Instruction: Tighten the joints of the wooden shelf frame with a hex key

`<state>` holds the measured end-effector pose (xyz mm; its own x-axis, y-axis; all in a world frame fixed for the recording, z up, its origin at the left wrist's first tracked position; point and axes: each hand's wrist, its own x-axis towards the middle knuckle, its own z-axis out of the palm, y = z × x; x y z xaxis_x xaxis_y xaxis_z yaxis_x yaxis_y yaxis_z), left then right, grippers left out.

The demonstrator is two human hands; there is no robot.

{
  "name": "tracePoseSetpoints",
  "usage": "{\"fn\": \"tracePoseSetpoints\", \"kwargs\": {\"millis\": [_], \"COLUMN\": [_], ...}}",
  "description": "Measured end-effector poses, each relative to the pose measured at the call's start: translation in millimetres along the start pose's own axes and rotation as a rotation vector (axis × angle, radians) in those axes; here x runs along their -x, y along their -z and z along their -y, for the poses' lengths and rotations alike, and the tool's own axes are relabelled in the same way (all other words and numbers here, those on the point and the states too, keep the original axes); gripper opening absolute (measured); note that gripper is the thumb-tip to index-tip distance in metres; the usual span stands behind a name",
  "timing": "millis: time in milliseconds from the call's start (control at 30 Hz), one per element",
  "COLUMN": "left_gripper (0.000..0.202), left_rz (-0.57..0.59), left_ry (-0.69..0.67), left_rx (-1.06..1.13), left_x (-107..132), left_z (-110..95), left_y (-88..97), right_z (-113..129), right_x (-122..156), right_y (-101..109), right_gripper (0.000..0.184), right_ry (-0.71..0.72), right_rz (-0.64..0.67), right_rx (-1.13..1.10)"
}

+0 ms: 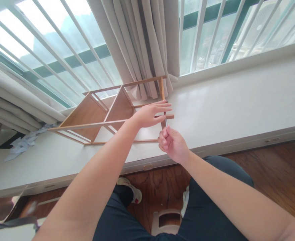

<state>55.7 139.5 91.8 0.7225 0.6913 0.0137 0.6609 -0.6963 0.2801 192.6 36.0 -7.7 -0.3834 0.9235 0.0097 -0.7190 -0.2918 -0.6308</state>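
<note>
A wooden shelf rack [118, 105] lies on its side on the white window ledge. Two of its brown boards stand slanted between the long rails. My left hand [151, 114] rests over the rack's right end, its fingers stretched out and nearly flat against the wood. Just below it, my right hand [173, 142] is closed around a thin silver metal rod [166, 123], which resembles a hex key. The rod points up at the rack's end rail. Its tip and the spot it meets are hidden beneath my left hand and fingers.
Behind the rack hang beige curtains [142, 40] by barred windows. Crumpled pale sheets [24, 143] lie on the ledge at left. Below the ledge's front edge are drawers with a small handle [148, 167]. A beige stool [167, 214] stands between my legs on the wooden floor.
</note>
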Motion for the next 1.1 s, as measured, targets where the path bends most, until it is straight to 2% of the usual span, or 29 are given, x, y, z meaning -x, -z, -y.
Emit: {"fn": "tracePoseSetpoints", "kwargs": {"millis": [167,267,333,500,567,800,1100], "left_gripper": [0.049,0.049,0.049,0.050,0.050,0.051,0.051], "left_rz": [0.002,-0.002,0.002,0.010,0.011,0.009,0.002], "left_ry": [0.002,-0.004,-0.005,0.004,0.007,0.012,0.007], "left_rx": [-0.009,0.001,0.003,-0.009,-0.009,0.000,0.013], "left_x": [0,0,0,0,0,1,0], "left_z": [0,0,0,0,1,0,0], "left_y": [-0.2,0.2,0.4,0.1,-0.2,0.4,-0.5], "right_z": [-6,-10,-10,6,14,33,40], "right_x": [-1,0,1,4,4,-3,-8], "right_y": [0,2,5,11,13,19,16], "right_gripper": [0.044,0.044,0.047,0.048,0.046,0.038,0.035], "right_ry": [0.047,0.099,0.143,0.312,0.353,0.361,0.417], "right_rz": [-0.045,-0.045,-0.071,-0.131,-0.138,-0.141,-0.126], "right_rx": [0.029,0.129,0.303,0.962,1.095,1.217,1.247]}}
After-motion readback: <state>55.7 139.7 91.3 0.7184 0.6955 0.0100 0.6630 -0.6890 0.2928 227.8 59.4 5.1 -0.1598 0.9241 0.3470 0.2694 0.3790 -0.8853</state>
